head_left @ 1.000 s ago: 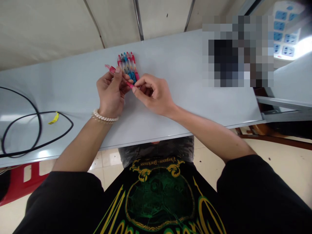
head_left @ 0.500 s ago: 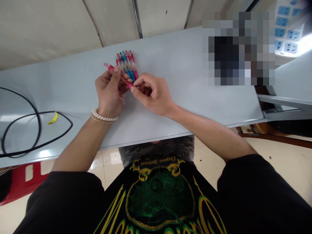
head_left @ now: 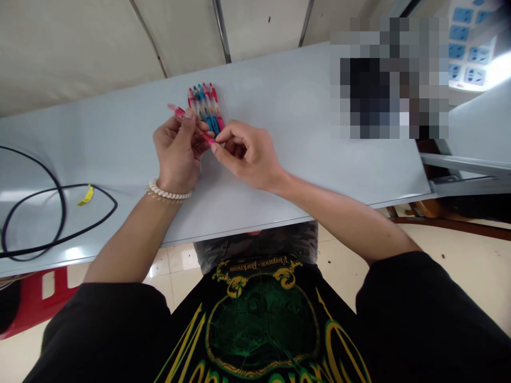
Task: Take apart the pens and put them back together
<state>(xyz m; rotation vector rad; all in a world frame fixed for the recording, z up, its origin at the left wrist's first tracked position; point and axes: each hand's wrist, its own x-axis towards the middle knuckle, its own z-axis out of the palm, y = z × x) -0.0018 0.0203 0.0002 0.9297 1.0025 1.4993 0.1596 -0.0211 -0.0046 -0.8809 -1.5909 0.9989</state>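
Both my hands are on a pink pen [head_left: 206,138], held slanted above the table. My left hand [head_left: 179,143] is closed round its middle, the thumb lying along the barrel, while the clear and red end sticks out at the upper left. With thumb and forefinger, my right hand [head_left: 249,154] pinches the pink lower end. Just beyond my fingers several pens [head_left: 205,101] lie side by side on the table, with red, blue and dark tops. My fingers cover part of the held pen and some lower ends of the row.
A black cable [head_left: 64,207] with a yellow tag [head_left: 85,196] loops over the left of the grey table [head_left: 303,122]. A blurred-out patch covers the back right. Beyond it stands a white panel with blue sockets [head_left: 459,33]. A red chair [head_left: 35,300] is below the left edge.
The view has shifted very slightly. Both hands keep the same grip on the pink pen, with no clear movement between them.
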